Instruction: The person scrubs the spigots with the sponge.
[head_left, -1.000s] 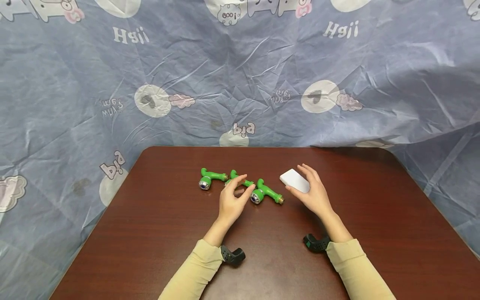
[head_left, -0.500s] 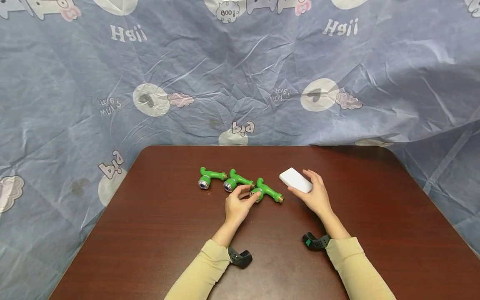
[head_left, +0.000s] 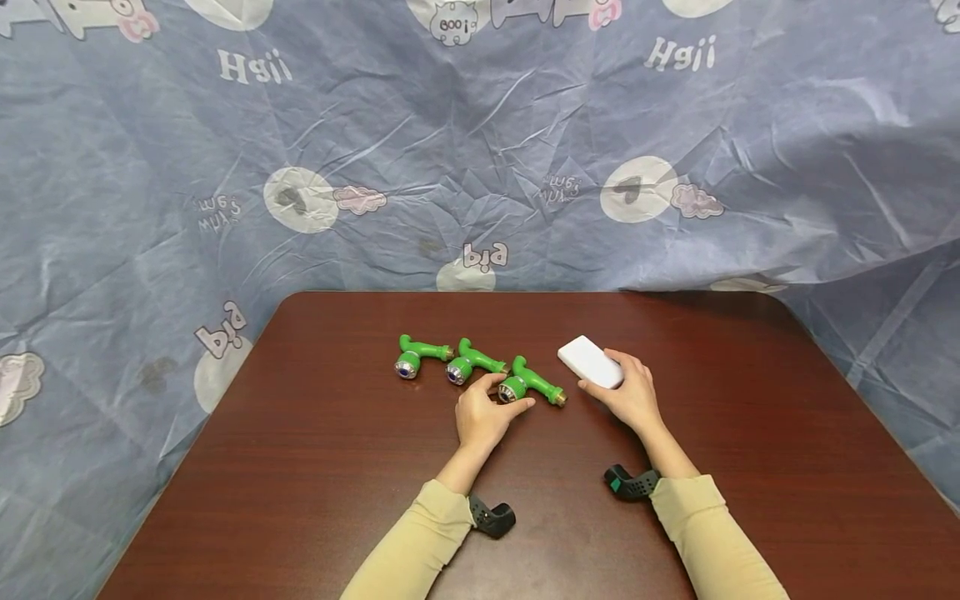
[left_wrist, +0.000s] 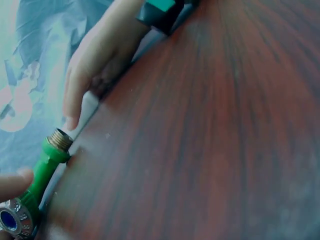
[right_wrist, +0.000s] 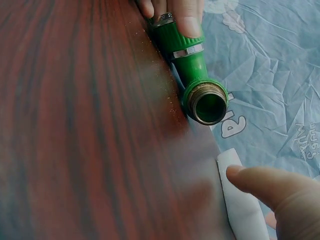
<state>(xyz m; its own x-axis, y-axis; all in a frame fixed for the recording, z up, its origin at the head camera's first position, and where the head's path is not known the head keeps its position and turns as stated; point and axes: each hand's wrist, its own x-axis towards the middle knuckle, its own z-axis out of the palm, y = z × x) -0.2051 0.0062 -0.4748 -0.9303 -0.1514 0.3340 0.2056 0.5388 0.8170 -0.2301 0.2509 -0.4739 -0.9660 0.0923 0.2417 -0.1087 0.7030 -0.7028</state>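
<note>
Three green faucets with round chrome-ringed knobs lie in a slanting row on the table. My left hand (head_left: 483, 414) is at the rightmost faucet (head_left: 534, 382), its thumb and fingers around the knob. In the right wrist view, the thumb overlaps the ribbed green knob (right_wrist: 175, 37), and the threaded brass end points at the camera. To the left lie the middle faucet (head_left: 476, 360) and the left faucet (head_left: 422, 353). My right hand (head_left: 633, 396) grips a flat white rectangular block (head_left: 590, 360), thumb on the near edge and fingers along its right end. Its underside is hidden.
The dark red-brown wooden table (head_left: 337, 467) has rounded far corners. Behind it hangs a wrinkled grey-blue cloth (head_left: 450, 150) with cartoon prints. A black wrist mount (head_left: 493, 518) sits on the left wrist, another black mount (head_left: 632, 482) on the right.
My left hand has come down and to the right, from above the middle faucet to the rightmost faucet's knob. My right hand has closed in around the white block's right end.
</note>
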